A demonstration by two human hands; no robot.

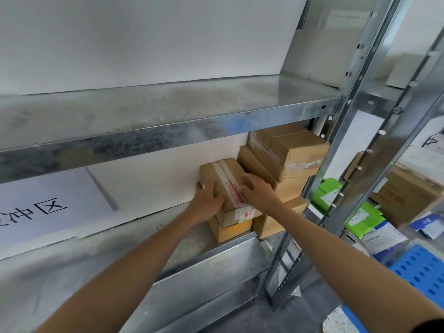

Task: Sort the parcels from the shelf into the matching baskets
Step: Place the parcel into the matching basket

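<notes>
In the head view I see the picking step. The left hand [207, 200] curls its fingers round the left edge of the brown cardboard parcel with white tape and red print [222, 179], with the thumb on top. The right hand [258, 191] hooks bent fingers over its right edge.

The parcel lies on a small pile of boxes [230, 228] on the grey metal shelf [120, 243]. At 3 o'clock from it a taller stack of brown cartons [288, 150] stands very close.

I judge the next move must lift it up and toward me, without dragging the pile. Then I must read its label. A blue perforated plastic basket [418, 267] shows at 4 o'clock.
</notes>
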